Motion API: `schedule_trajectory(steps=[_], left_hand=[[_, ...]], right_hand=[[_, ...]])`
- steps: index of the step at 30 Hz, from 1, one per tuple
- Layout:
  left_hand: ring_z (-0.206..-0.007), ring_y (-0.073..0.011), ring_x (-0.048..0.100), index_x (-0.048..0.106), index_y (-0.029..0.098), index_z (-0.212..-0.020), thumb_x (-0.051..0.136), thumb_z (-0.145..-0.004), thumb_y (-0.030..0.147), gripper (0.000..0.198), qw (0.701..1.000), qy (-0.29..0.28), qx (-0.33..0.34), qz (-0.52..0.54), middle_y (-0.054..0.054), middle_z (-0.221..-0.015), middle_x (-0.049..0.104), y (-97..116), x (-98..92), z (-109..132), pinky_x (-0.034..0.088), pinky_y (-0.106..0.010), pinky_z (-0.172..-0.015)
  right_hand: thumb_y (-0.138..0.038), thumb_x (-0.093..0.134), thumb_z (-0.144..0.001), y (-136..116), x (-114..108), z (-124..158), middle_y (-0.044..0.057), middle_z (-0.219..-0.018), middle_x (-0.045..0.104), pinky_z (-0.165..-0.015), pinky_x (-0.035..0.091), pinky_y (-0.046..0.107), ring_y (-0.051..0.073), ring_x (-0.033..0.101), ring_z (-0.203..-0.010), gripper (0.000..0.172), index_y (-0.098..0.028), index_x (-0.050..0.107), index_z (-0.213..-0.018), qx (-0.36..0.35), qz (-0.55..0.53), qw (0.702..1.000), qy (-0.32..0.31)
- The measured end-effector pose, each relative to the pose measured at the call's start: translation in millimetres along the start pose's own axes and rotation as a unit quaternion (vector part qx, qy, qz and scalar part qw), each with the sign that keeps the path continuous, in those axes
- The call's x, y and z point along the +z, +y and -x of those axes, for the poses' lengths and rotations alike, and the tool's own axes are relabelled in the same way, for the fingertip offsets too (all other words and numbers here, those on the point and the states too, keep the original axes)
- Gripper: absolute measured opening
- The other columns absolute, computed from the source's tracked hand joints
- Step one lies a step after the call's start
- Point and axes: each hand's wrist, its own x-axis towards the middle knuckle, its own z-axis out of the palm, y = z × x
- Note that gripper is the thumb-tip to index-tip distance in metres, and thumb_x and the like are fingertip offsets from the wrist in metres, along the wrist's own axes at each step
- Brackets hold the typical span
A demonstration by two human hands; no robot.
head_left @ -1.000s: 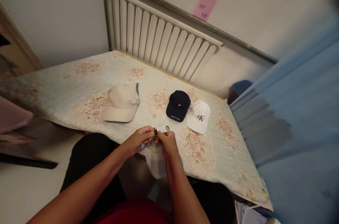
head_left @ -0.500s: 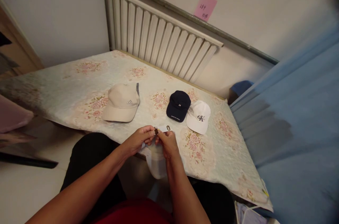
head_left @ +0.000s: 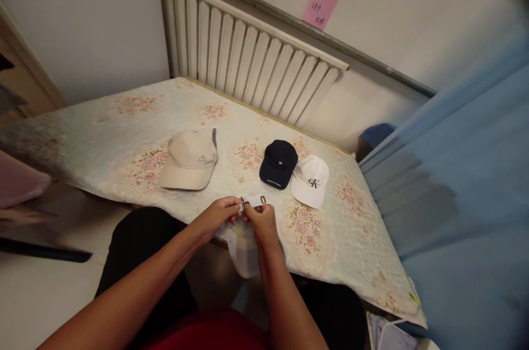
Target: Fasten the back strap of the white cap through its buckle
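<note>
A white cap [head_left: 243,259] hangs at the table's front edge below my hands, its brim toward me. My left hand [head_left: 221,215] pinches one end of its back strap [head_left: 256,200] between thumb and fingers. Close beside it, my right hand [head_left: 262,221] is closed on the strap near a small metal buckle. At the strap's right end shows a metal loop [head_left: 263,200]. Beyond my hands lie a beige cap [head_left: 188,157] to the left, a navy cap [head_left: 279,164] and a white cap with black letters [head_left: 311,182] to the right, these two touching.
A flowered cloth covers the table [head_left: 198,107]. Behind it stands a white radiator [head_left: 248,58], with a pink note [head_left: 321,7] on the wall above. A blue curtain [head_left: 463,173] hangs along the right side. A blue item [head_left: 377,135] sits in the far right corner.
My fingers have shifted slightly at the buckle, and more of the white strap shows between my hands. The caps on the table have stayed in place.
</note>
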Motion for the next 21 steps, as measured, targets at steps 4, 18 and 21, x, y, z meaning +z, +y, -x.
schedule_trajectory(steps=[4,18,21], left_hand=[[-0.059,-0.0109,0.046,0.066,0.015,-0.080,0.059,-0.073,0.030,0.018,1.000,-0.003,-0.006,0.012,-0.002,-0.070,0.062,1,0.3,1,0.032,-0.024,-0.058],[-0.053,-0.0096,0.048,0.059,0.014,-0.072,0.070,-0.064,0.030,0.020,0.995,0.063,-0.039,0.070,0.000,-0.060,0.059,-9,0.6,0,0.032,-0.022,-0.054],[-0.053,-0.0087,0.047,0.061,0.014,-0.075,0.073,-0.064,0.029,0.022,0.992,0.051,-0.054,0.101,0.001,-0.061,0.057,-9,-0.7,0,0.033,-0.022,-0.054]], right_hand=[[-0.030,0.062,-0.065,3,-2,-1,0.001,-0.044,0.060,-0.046,0.039,0.022,0.012,0.053,-0.044,0.022,-0.016,0.060,-0.049,-0.011,0.019,1.000,-0.004],[-0.032,0.064,-0.063,0,0,5,-0.001,-0.044,0.057,-0.043,0.034,0.022,0.011,0.049,-0.043,0.023,-0.016,0.057,-0.048,-0.019,0.084,0.996,0.031],[-0.033,0.065,-0.062,1,1,6,-0.001,-0.043,0.056,-0.043,0.033,0.023,0.011,0.048,-0.043,0.025,-0.017,0.055,-0.045,-0.026,0.103,0.993,0.048]])
